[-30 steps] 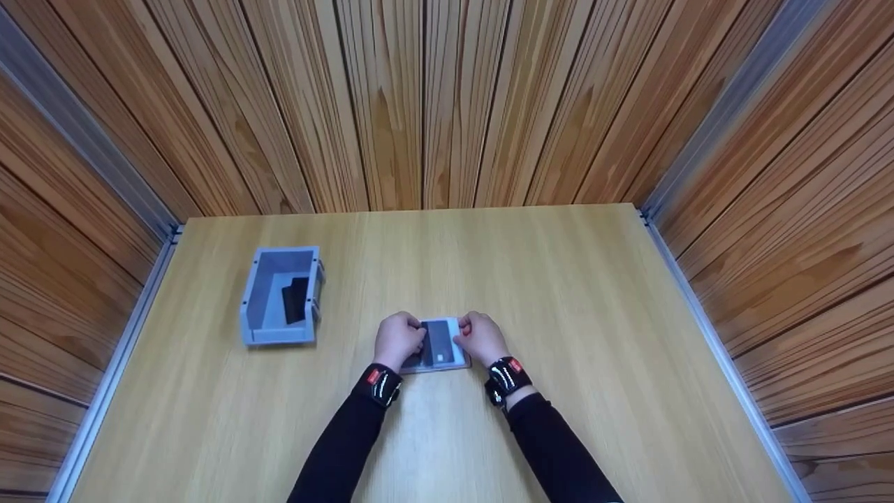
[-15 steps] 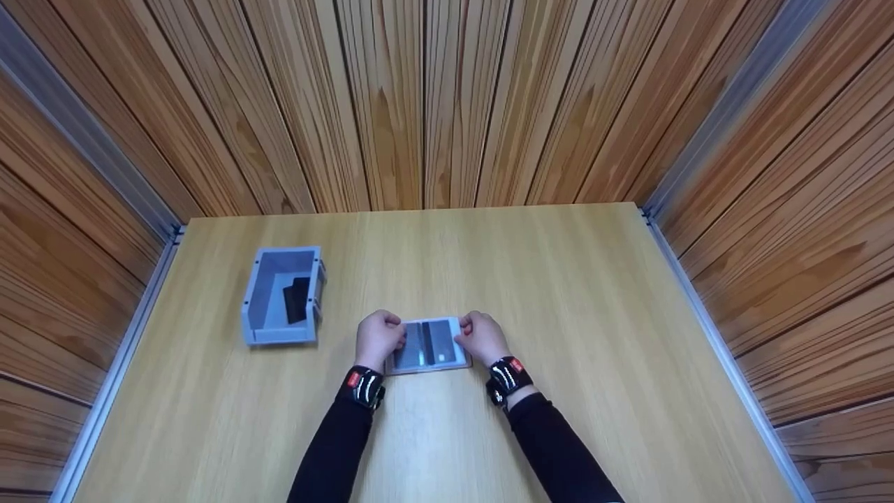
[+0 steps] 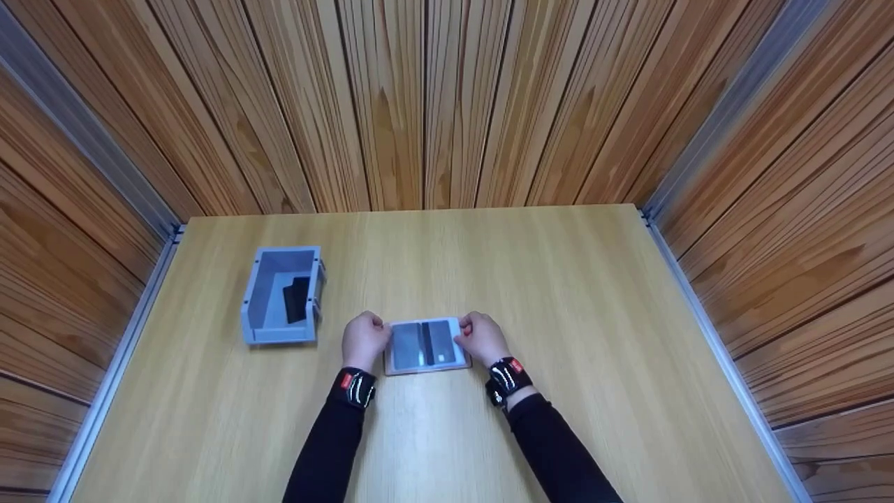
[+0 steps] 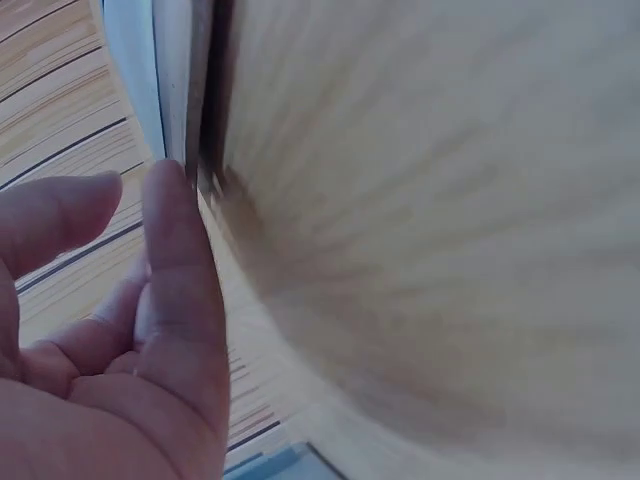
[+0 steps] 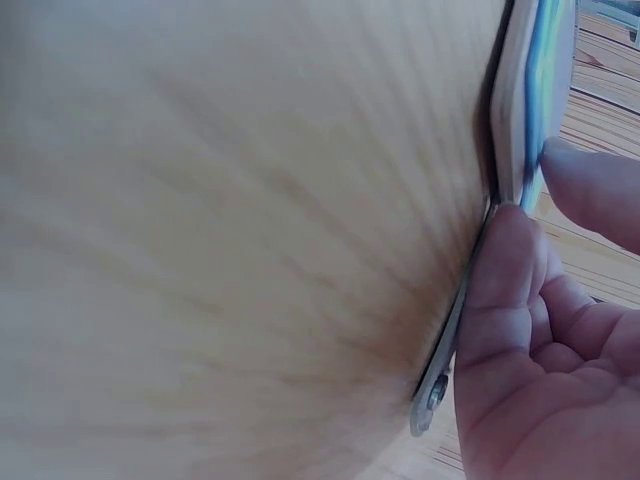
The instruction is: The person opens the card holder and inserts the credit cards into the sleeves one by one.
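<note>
An opened, flat card holder (image 3: 408, 346) with clear sleeves, a pale border and a dark strip down its middle lies on the table. In the right wrist view a strap with a metal snap (image 5: 437, 390) sticks out from its edge. My right hand (image 3: 483, 340) pinches the right edge, thumb on the upper face and a finger against the side. At the left edge is my left hand (image 3: 365, 340). Its index fingertip (image 4: 168, 175) is right at the side of the card holder (image 4: 175, 90), and its thumb stands apart from it.
A grey-blue plastic bin (image 3: 279, 335) stands at the left of the wooden table (image 3: 559, 279), holding dark flat items (image 3: 297, 300). Wood-panelled walls (image 3: 447, 105) with metal rails enclose the table at the back and sides.
My left hand has moved left from over the card holder's sleeves to its left edge, uncovering the left half. The right hand has stayed in place at the right edge.
</note>
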